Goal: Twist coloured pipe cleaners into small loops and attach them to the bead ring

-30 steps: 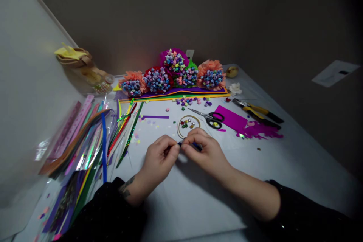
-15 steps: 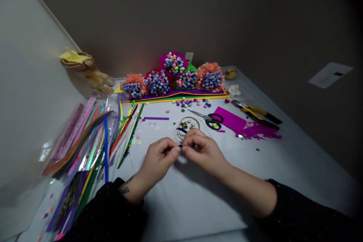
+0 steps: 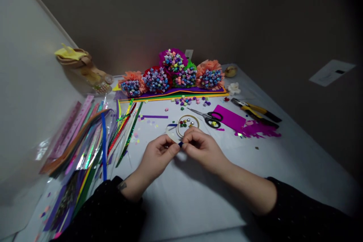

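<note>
White work table (image 3: 181,204), paper-star bouquets (image 3: 172,72) along its far edge. Nearer lie scissors (image 3: 205,118) and a gold ring (image 3: 176,128) around small shiny pieces. Left hand (image 3: 159,155) and right hand (image 3: 202,149) meet just before the ring, fingertips (image 3: 185,145) closed, pinching a narrow blue strip (image 3: 180,144) between them; its far end loops beside the ring.

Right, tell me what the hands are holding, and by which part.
The left hand and right hand pinch a blue strip near one end, between fingertips.
</note>
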{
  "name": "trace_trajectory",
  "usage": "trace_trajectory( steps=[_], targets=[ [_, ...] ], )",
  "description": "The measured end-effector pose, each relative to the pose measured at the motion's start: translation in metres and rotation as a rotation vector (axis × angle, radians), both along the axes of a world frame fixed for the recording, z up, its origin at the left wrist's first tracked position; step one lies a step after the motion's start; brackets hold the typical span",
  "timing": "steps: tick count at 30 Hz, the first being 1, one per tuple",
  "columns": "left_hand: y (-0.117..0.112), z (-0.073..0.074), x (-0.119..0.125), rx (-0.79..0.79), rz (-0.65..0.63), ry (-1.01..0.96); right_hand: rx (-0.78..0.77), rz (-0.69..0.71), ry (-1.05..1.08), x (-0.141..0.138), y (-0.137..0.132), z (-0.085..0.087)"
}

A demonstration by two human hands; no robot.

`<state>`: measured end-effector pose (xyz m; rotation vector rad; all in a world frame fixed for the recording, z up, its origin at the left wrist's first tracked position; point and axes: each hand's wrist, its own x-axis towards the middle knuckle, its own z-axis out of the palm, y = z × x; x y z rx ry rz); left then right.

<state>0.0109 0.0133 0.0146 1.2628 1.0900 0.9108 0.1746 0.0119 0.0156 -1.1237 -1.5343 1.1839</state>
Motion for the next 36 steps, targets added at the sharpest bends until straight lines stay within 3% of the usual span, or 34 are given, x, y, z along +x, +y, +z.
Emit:
trace_trajectory(
  steps=[7, 12, 16, 36],
  targets=[
    [0.001, 0.001, 0.0, -0.016, 0.06, 0.038, 0.126, -0.044, -0.12, -0.001, -0.003, -0.003],
    [0.0, -0.002, 0.002, -0.057, 0.097, -0.065, 0.477, -0.072, -0.315, -0.001, -0.008, -0.006],
    [-0.002, -0.002, 0.003, -0.067, 0.073, -0.09, 0.616, -0.118, -0.436, 0.0, -0.01, -0.009],
    [-0.002, -0.007, 0.0, -0.155, 0.07, -0.149, 0.749, -0.113, -0.533, 0.002, -0.007, -0.01]
  ],
)
